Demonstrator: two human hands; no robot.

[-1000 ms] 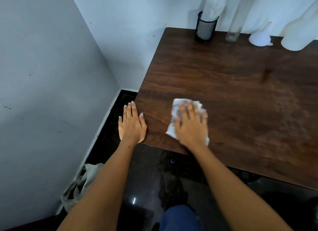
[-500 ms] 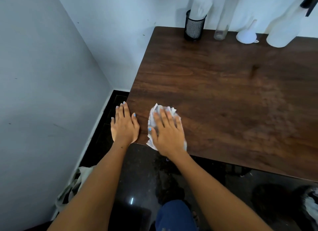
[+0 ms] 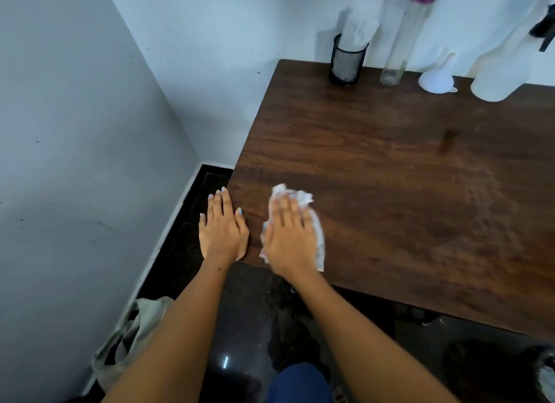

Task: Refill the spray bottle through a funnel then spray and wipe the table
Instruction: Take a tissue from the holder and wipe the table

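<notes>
My right hand (image 3: 289,237) lies flat with straight fingers on a crumpled white paper towel (image 3: 319,237), pressing it onto the dark wooden table (image 3: 405,177) near the front left corner. My left hand (image 3: 222,228) rests flat on the table's left front corner, fingers straight, holding nothing. At the back right stand a white spray bottle (image 3: 504,63) with a black trigger, a white funnel (image 3: 438,77) turned mouth down, and a tall clear bottle (image 3: 402,39) with a purple cap.
A black mesh cup (image 3: 347,62) holding white paper stands at the back left of the table against the wall. A pale bag (image 3: 132,339) lies on the dark floor by the left wall. Faint wet speckles mark the table's right side.
My right hand slid the paper towel leftward toward the table's corner, then stayed near there. My left hand kept its place on the corner. The camera view shifted.
</notes>
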